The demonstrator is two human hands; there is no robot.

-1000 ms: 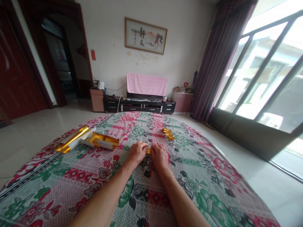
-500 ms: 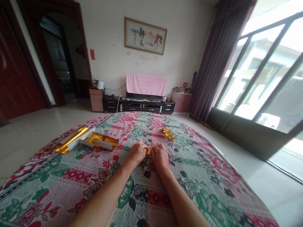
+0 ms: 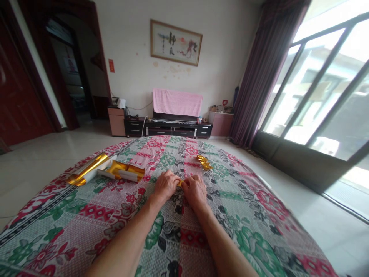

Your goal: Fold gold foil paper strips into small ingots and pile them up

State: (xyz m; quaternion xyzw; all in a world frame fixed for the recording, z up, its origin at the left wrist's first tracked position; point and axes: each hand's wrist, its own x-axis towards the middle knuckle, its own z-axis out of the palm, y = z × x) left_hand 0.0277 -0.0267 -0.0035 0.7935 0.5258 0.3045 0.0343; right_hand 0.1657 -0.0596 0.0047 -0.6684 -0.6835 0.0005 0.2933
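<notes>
My left hand and my right hand meet over the middle of the table, fingertips nearly together. Both are closed on a small piece of gold foil paper, of which only a sliver shows between the fingers. Past my right hand lie several folded gold paper pieces, grouped in a short row. Over to the left rest curled sheets of gold foil paper with white backs, and a longer gold roll beside them.
A flowered cloth in red, green and grey covers the round table. Beyond it stand a low black TV cabinet and a screen draped with a pink towel. A purple curtain hangs by the window at right.
Less of the gold paper shows between my fingers now. My hands have shifted only slightly; the papers on the table lie as before.
</notes>
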